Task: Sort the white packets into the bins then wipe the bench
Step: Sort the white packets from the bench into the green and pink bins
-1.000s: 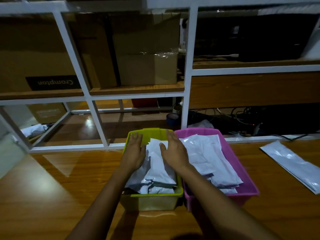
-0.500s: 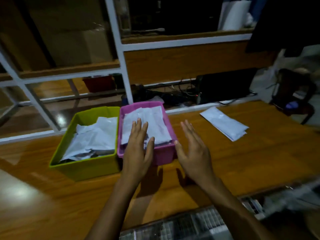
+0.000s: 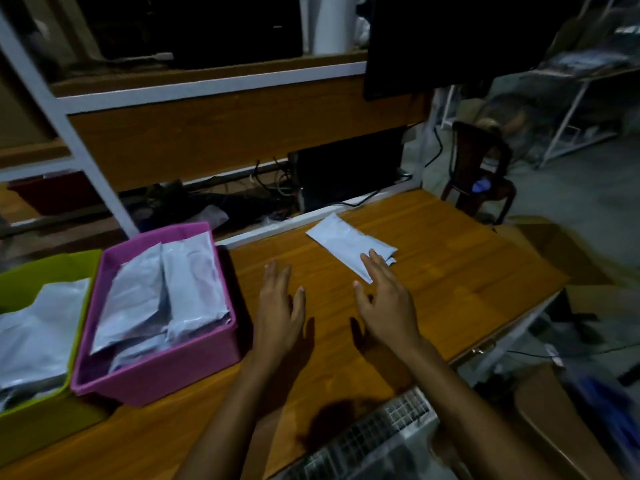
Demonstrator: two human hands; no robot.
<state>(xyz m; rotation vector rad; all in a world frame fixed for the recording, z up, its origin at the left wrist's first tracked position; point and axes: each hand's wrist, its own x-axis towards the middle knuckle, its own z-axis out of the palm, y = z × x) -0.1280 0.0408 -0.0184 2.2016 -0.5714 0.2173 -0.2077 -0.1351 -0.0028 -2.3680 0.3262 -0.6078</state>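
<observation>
A small stack of white packets (image 3: 346, 242) lies flat on the desk (image 3: 450, 271), well apart from the pink bin (image 3: 156, 368) and the green bin (image 3: 34, 424), both already loaded. The left hand (image 3: 278, 310) and right hand (image 3: 386, 303) are released, fingers (image 3: 375, 263) extended, grasping nothing. The right fingertips reach over the stack's near end. The packets appear thin, light, limp and slick. Pinch the near short edge.

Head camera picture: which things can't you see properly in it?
- Green bin: head view, cut off by the left edge.
- Pink bin: head view, the top packets hide how many lie beneath.
- Loose packet: head view, its near end is covered by the right hand; touching or not, cannot tell.
- Clutter at lower right: head view, blurred.
</observation>
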